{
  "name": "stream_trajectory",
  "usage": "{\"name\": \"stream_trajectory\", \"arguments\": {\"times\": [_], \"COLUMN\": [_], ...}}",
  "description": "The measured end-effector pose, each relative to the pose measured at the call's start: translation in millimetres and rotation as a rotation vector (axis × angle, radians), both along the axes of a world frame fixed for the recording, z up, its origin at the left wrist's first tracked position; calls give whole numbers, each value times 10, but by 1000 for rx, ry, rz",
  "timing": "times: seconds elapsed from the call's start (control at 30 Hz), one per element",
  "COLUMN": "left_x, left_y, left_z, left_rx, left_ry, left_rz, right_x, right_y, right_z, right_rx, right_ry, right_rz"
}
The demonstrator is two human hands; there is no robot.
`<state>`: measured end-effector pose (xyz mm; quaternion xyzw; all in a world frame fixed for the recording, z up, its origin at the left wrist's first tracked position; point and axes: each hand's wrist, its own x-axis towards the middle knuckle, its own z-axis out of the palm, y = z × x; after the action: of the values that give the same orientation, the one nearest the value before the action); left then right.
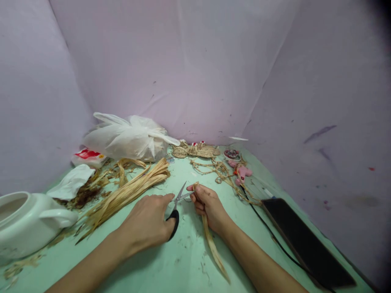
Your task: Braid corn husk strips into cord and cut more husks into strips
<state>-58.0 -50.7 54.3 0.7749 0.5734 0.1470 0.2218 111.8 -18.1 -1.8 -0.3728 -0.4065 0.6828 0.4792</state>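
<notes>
Black-handled scissors [174, 219] are in my left hand [149, 221], its thumb and fingers around the handle. Their blades are spread apart and point up and to the right, one toward my other hand. My right hand [210, 205] is closed on a pale dried leaf strip [210, 242], pinching its upper end near the blade tip. The strip hangs down toward the front of the green table [180, 264]. Left of my left hand lies a bundle of dried strips [134, 191].
A white ceramic pot [33, 228] stands at the left. Behind are a white plastic bag [131, 136] and woven pieces [204, 150]. To the right lie tangled cord [221, 169], a pink glue gun [242, 171], a black cable and a dark flat device [305, 240].
</notes>
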Motion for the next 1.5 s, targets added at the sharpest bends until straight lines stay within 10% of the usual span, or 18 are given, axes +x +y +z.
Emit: {"name": "stream_trajectory", "arguments": {"times": [0.67, 1.5], "left_x": [-4, -84], "left_y": [5, 99], "left_z": [-111, -171], "left_rx": [-12, -564], "left_ry": [63, -376], "left_rz": [-125, -168], "right_x": [-117, -17], "right_y": [-126, -66], "right_z": [-29, -36], "right_rx": [86, 114], "right_ry": [-325, -402], "right_rz": [107, 295]}}
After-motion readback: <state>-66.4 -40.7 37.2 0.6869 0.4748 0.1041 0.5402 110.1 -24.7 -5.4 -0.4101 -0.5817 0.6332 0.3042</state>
